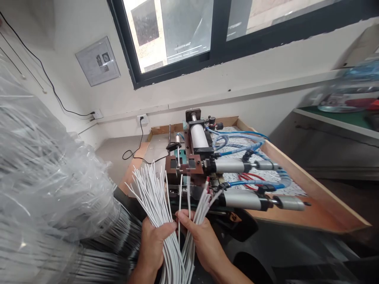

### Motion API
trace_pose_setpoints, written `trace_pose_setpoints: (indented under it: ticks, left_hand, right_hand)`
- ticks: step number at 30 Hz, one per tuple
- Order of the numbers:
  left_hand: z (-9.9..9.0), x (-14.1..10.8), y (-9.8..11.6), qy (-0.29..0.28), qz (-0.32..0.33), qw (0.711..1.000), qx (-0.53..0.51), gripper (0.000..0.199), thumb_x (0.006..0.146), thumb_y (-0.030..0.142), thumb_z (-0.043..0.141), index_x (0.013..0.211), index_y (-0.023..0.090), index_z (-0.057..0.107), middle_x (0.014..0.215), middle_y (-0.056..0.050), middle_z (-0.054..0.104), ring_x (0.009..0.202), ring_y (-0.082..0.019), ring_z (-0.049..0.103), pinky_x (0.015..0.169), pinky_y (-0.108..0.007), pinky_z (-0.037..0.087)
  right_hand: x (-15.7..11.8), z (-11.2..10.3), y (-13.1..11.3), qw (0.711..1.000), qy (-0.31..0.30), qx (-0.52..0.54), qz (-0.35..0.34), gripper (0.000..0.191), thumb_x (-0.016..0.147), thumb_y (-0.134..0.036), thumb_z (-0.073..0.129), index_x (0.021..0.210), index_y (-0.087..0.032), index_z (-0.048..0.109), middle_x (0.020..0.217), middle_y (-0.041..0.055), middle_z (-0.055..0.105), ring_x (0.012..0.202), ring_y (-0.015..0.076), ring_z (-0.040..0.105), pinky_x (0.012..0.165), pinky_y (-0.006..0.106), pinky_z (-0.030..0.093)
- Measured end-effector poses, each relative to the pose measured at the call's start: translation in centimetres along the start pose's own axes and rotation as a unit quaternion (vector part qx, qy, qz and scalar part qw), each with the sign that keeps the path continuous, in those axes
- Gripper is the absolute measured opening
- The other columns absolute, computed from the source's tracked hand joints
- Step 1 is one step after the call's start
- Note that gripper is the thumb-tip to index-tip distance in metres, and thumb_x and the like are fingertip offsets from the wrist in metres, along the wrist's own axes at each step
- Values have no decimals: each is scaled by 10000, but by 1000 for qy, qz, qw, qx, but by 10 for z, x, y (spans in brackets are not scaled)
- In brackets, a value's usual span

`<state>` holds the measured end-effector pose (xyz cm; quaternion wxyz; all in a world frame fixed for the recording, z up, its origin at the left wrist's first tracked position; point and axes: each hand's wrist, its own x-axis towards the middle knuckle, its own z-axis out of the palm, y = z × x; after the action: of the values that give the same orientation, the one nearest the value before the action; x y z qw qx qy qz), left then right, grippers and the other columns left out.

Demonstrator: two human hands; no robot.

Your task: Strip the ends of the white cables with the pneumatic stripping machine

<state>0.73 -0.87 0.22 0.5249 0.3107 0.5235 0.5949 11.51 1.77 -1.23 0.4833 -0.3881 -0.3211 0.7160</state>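
My left hand [156, 242] is wrapped round a thick bundle of white wires [152, 193], their upper ends fanning out above the thumb. Beside it, my right hand [201, 236] grips a thinner bunch of white wires [202, 207]. Between the hands a single white wire [180, 197] stands upright, close to my right fingertips. Just beyond the wire ends is a pneumatic machine [185, 165] with a brown metal head. Whether any wire touches the machine I cannot tell.
Silver air cylinders [233, 165] and blue hoses [245, 148] sit right of the machine head, inside a wooden-edged tray [319, 197]. Plastic-wrapped wire bundles [97, 197] crowd the left side. A green-topped shelf [349, 120] stands at right. A black power cord [142, 138] runs to a wall socket.
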Motion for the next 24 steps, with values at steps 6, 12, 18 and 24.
trace_pose_setpoints:
  ticks: [6,12,18,24]
  left_hand:
    - [-1,4,-1,33,-24,999,5,129,580,111,625,702,108,581,606,-24,624,594,-183,589,596,-305,471]
    - [1,5,0,36,-20,999,5,177,558,115,644,726,111,589,588,-11,618,548,-162,576,556,-280,463]
    - [2,3,2,-3,20,999,29,192,555,86,625,747,103,628,651,-30,648,608,-170,570,610,-286,460]
    - [-5,5,-1,-1,26,999,37,150,562,107,637,711,105,617,661,-37,641,636,-187,578,629,-298,460]
  right_hand:
    - [1,-6,1,998,48,25,29,251,603,-354,667,661,-117,604,521,-16,504,494,78,403,523,210,330]
    - [13,-6,3,995,45,75,46,244,604,-345,665,657,-115,604,518,-22,490,494,85,429,520,207,337]
    - [10,1,-2,987,-81,94,101,276,601,-369,669,634,-117,561,535,-16,496,496,80,426,539,217,341]
    - [0,-2,4,1000,15,-2,-5,247,632,-364,647,625,-128,573,542,-13,503,531,85,410,552,212,327]
